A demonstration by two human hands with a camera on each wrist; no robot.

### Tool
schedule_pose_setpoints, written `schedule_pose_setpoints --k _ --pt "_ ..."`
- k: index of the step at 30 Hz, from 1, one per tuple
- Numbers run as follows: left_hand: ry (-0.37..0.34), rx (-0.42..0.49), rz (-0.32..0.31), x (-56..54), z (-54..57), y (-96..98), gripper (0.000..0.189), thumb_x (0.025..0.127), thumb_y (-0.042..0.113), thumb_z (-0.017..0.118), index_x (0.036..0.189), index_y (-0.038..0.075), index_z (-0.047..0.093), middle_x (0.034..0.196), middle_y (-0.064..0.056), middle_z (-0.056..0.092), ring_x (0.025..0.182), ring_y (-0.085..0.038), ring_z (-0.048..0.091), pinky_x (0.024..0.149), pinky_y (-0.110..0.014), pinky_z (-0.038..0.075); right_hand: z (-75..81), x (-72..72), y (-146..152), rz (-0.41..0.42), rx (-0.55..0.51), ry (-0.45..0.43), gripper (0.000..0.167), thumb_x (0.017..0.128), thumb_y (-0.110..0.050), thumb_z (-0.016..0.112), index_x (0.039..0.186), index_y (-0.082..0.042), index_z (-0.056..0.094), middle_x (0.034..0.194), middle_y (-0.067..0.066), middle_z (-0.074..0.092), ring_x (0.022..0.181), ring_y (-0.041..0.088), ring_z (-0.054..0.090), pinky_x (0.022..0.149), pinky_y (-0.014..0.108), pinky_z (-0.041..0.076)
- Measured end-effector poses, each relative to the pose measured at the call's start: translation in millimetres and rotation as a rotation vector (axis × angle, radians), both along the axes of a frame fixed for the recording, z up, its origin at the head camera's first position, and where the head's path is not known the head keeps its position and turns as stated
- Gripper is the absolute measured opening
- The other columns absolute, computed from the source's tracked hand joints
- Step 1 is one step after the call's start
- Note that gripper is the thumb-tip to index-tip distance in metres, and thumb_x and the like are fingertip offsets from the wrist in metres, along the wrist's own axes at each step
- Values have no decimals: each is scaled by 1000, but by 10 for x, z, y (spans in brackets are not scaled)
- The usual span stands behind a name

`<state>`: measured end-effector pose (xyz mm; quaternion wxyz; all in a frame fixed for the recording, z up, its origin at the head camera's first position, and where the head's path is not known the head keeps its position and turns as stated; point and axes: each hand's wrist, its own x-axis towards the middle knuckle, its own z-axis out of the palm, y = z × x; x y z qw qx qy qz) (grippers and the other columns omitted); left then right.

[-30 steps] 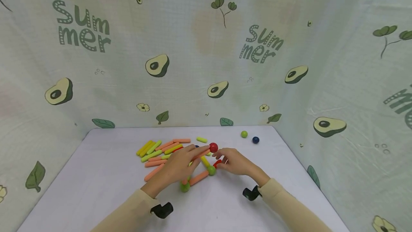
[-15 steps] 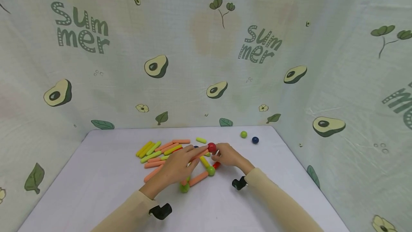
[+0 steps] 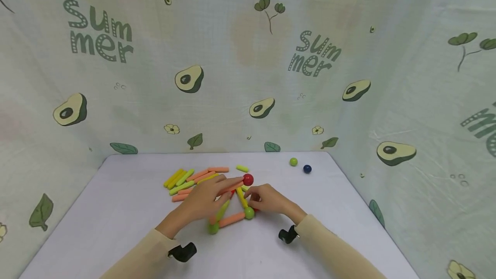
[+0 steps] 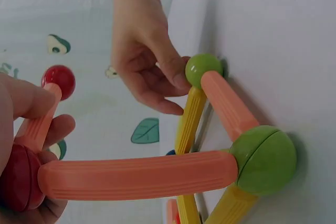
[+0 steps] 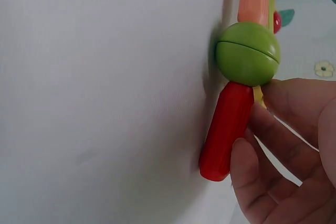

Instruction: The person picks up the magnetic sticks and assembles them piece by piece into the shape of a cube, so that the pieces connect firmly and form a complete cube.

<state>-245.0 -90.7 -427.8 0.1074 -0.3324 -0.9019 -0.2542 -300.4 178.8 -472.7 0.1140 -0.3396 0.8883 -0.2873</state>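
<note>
Orange, yellow and red rods joined by balls form a standing frame between my hands. My left hand (image 3: pixel 207 199) grips its top, fingers along an orange rod (image 4: pixel 39 127) and around the lower red ball (image 4: pixel 18 179); another red ball (image 3: pixel 248 179) sits at that rod's far end. From the lower red ball, a longer orange rod (image 4: pixel 139 177) reaches a green ball (image 4: pixel 264 160) near the table. My right hand (image 3: pixel 267 199) is at a second green ball (image 3: pixel 249 213), its fingers curled at a short red rod (image 5: pixel 226 135) and close by a yellow rod (image 3: pixel 242 197).
Loose yellow, lime and orange rods (image 3: pixel 181 188) lie left of and behind my left hand. A short lime rod (image 3: pixel 243 168) lies behind the frame. A green ball (image 3: pixel 293 162) and a dark blue ball (image 3: pixel 307 169) rest at the back right. Patterned cloth (image 3: pixel 224 132) rises behind the table.
Both hands have shifted left, and the frame has moved left and slightly nearer with them. My right hand has come in from the right and then lowered beside the green ball.
</note>
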Motion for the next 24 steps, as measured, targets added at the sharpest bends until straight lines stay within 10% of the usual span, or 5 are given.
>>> schedule_pose_setpoints --k 7,14,24 --pt "28 3 -109 -47 -16 -344 50 104 20 69 151 35 61 120 13 71 106 -11 60 74 -26 53 -64 181 -170 36 -20 9 25 102 -10 71 126 -8 74 92 -7 73 78 1 63 76 19 56" --pt "-59 -7 -96 -26 -8 -551 50 106 25 66 153 41 57 151 12 61 148 -29 49 106 -58 51 -45 224 -269 76 -33 21 28 102 -10 72 130 -6 74 98 -5 75 83 0 64 79 18 56" --pt "-95 -51 -50 28 -6 -606 52 105 29 67 154 45 55 156 4 57 137 -26 56 99 -54 55 157 -303 -299 -17 -6 162 25 102 -7 71 127 -4 74 109 7 76 93 16 69 83 25 58"
